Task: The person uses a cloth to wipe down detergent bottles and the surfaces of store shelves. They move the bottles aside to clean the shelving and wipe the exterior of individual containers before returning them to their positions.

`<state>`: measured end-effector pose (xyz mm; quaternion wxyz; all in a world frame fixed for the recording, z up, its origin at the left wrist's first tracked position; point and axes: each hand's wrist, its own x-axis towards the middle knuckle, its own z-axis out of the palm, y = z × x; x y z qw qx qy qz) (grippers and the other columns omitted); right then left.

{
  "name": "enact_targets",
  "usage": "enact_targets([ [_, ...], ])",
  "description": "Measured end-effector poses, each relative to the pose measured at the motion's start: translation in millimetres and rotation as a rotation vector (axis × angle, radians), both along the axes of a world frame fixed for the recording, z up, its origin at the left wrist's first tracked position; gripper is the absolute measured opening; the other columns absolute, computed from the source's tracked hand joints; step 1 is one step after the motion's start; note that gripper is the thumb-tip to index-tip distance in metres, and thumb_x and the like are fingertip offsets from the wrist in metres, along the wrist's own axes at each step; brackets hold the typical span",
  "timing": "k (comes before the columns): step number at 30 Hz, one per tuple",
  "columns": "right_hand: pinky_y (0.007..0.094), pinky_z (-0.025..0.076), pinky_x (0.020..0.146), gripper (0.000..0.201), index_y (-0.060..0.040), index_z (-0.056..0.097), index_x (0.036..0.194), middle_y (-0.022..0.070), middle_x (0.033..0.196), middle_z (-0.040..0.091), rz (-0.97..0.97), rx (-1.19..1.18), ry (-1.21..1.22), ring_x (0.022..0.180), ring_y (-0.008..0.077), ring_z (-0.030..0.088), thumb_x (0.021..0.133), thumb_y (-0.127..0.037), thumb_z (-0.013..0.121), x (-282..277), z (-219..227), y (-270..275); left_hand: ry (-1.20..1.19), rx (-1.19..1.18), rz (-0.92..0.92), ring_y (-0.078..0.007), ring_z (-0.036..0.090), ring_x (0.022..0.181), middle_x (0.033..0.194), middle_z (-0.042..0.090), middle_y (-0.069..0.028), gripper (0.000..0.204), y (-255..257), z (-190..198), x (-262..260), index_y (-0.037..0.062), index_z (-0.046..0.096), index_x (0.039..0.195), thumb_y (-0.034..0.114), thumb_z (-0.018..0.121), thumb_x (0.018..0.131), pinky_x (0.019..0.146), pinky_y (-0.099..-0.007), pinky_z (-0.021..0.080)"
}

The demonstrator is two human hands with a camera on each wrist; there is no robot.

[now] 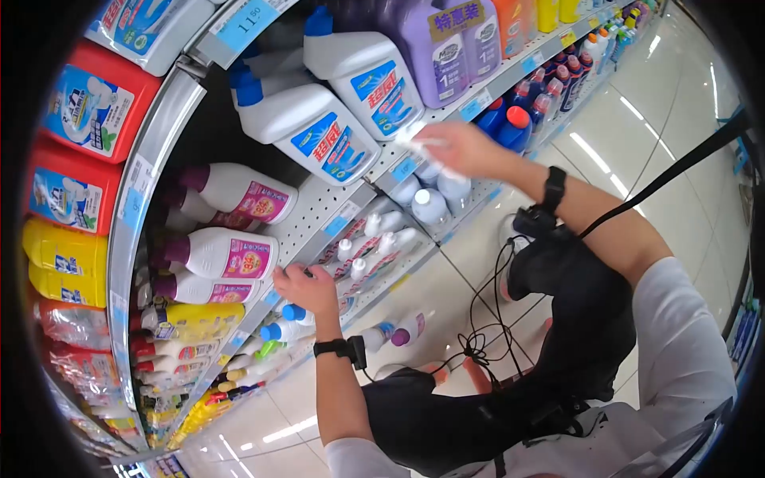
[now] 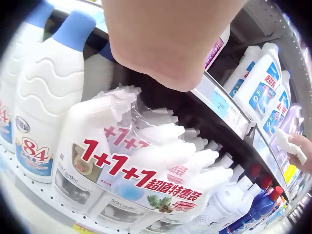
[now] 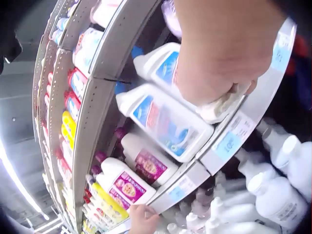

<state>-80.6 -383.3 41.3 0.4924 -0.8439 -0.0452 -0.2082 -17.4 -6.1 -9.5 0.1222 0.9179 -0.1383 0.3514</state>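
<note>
My right hand (image 1: pixel 466 150) pinches a crumpled white cloth or tissue (image 1: pixel 422 139) at the shelf's front edge. In the right wrist view the cloth (image 3: pixel 219 107) lies under the fingers, close against a white bottle (image 3: pixel 168 122) with a blue label. Two such white cleaner bottles (image 1: pixel 323 135) with blue caps lean back on the perforated shelf (image 1: pixel 315 199). My left hand (image 1: pixel 309 291) rests at the shelf edge with loosely bent fingers, beside white bottles (image 1: pixel 231 253) with purple caps and pink labels. In the left wrist view its fingers are hidden behind the wrist.
Purple jugs (image 1: pixel 446 56) stand beyond the white cleaner bottles. The lower shelf bears bundled white bottles (image 2: pixel 131 170) and large white bottles marked 84 (image 2: pixel 46 97). Black cables (image 1: pixel 478 338) hang over the tiled floor (image 1: pixel 598 135). Red jugs (image 1: pixel 96 103) fill the shelving at left.
</note>
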Motion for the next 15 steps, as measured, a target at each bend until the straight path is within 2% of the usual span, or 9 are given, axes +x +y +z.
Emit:
enact_targets([
  [1, 0.0340, 0.050, 0.074, 0.024, -0.0062, 0.065, 0.102, 0.0146, 0.091, 0.066, -0.033, 0.033, 0.030, 0.081, 0.0271, 0.065, 0.080, -0.013, 0.058, 2, 4, -14, -0.020, -0.001, -0.001, -0.0458, 0.042, 0.108, 0.114, 0.046, -0.0302, 0.018, -1, 3, 3, 0.0007, 0.054, 0.084, 0.010, 0.058, 0.069, 0.093, -0.0535, 0.033],
  [2, 0.0362, 0.050, 0.071, 0.025, -0.0065, 0.065, 0.102, 0.0160, 0.092, 0.066, -0.148, -0.022, 0.023, 0.081, 0.0295, 0.064, 0.080, -0.015, 0.058, 6, 4, -23, -0.046, -0.004, -0.007, -0.0462, 0.042, 0.108, 0.113, 0.046, -0.0300, 0.018, -2, 6, 7, 0.0007, 0.054, 0.084, 0.010, 0.058, 0.069, 0.093, -0.0537, 0.033],
  [4, 0.0392, 0.050, 0.071, 0.025, -0.0085, 0.065, 0.102, 0.0173, 0.092, 0.065, -0.286, -0.100, 0.090, 0.082, 0.0337, 0.063, 0.080, -0.018, 0.057, 11, 11, -35, -0.073, 0.013, 0.010, -0.0468, 0.042, 0.108, 0.114, 0.045, -0.0298, 0.017, -4, 6, 11, 0.0005, 0.053, 0.083, 0.009, 0.058, 0.069, 0.093, -0.0543, 0.033],
  [5, 0.0392, 0.050, 0.071, 0.025, -0.0085, 0.065, 0.102, 0.0173, 0.092, 0.065, -0.292, -0.093, 0.082, 0.082, 0.0337, 0.063, 0.080, -0.018, 0.057, 16, 5, -37, -0.065, -0.010, 0.022, -0.0476, 0.041, 0.109, 0.114, 0.044, -0.0302, 0.016, -6, 6, 11, 0.0003, 0.052, 0.082, 0.007, 0.057, 0.069, 0.092, -0.0556, 0.032],
  [7, 0.0436, 0.049, 0.071, 0.024, -0.0099, 0.065, 0.099, 0.0170, 0.089, 0.065, -0.367, -0.284, -0.003, 0.082, 0.0367, 0.061, 0.079, -0.020, 0.055, 26, -4, -33, -0.056, -0.032, 0.027, -0.0490, 0.039, 0.110, 0.114, 0.043, -0.0308, 0.015, -8, 5, 9, -0.0001, 0.051, 0.082, 0.006, 0.055, 0.068, 0.092, -0.0575, 0.032],
  [8, 0.0436, 0.049, 0.071, 0.024, -0.0099, 0.065, 0.099, 0.0170, 0.089, 0.065, -0.375, -0.274, -0.009, 0.082, 0.0367, 0.061, 0.079, -0.020, 0.055, 29, -8, -32, -0.064, -0.024, 0.020, -0.0490, 0.039, 0.110, 0.114, 0.043, -0.0308, 0.015, -7, 5, 9, -0.0001, 0.051, 0.082, 0.006, 0.055, 0.068, 0.092, -0.0575, 0.032],
  [10, 0.0462, 0.049, 0.072, 0.022, -0.0103, 0.065, 0.095, 0.0162, 0.085, 0.064, -0.353, -0.323, 0.171, 0.081, 0.0365, 0.061, 0.078, -0.019, 0.053, 32, 2, -13, -0.054, -0.003, 0.030, -0.0473, 0.040, 0.109, 0.116, 0.043, -0.0295, 0.017, -6, 5, 9, 0.0000, 0.051, 0.083, 0.007, 0.057, 0.070, 0.093, -0.0555, 0.032],
  [15, 0.0454, 0.050, 0.069, 0.020, -0.0094, 0.065, 0.093, 0.0157, 0.083, 0.065, -0.324, -0.279, 0.139, 0.078, 0.0352, 0.062, 0.079, -0.018, 0.053, 32, -4, 28, -0.028, 0.007, 0.027, -0.0466, 0.039, 0.113, 0.118, 0.043, -0.0300, 0.017, -4, 3, 8, 0.0006, 0.053, 0.085, 0.008, 0.059, 0.070, 0.094, -0.0552, 0.032],
])
